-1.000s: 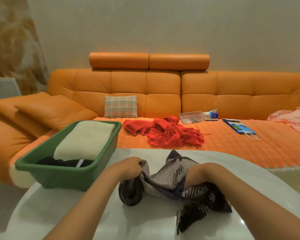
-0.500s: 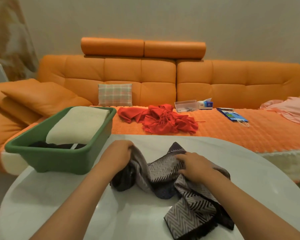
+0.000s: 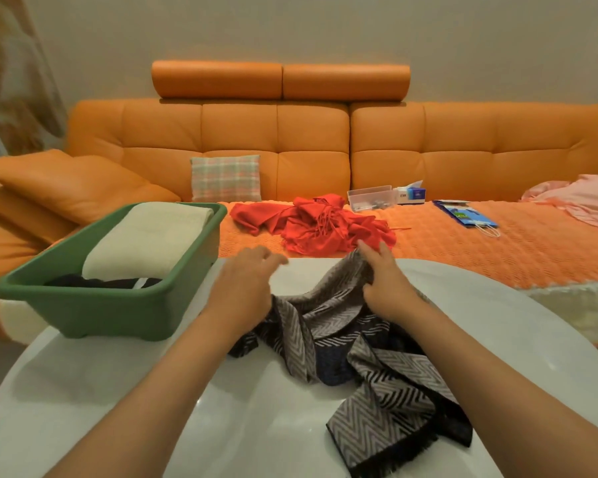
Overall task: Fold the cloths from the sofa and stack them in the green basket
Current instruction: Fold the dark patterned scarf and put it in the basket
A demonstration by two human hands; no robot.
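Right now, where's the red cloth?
Head view, centre: the red cloth lies crumpled on the sofa seat beyond the table, between the plaid cushion and the clear box.

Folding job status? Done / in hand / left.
Done: a folded cream cloth lies on a dark cloth in the green basket. In hand: the zigzag scarf is crumpled on the white table; the right hand pinches its far edge, the left hand hovers open by it. Left: fold and stack that scarf, then the red scarf and probably the pink cloth on the sofa.
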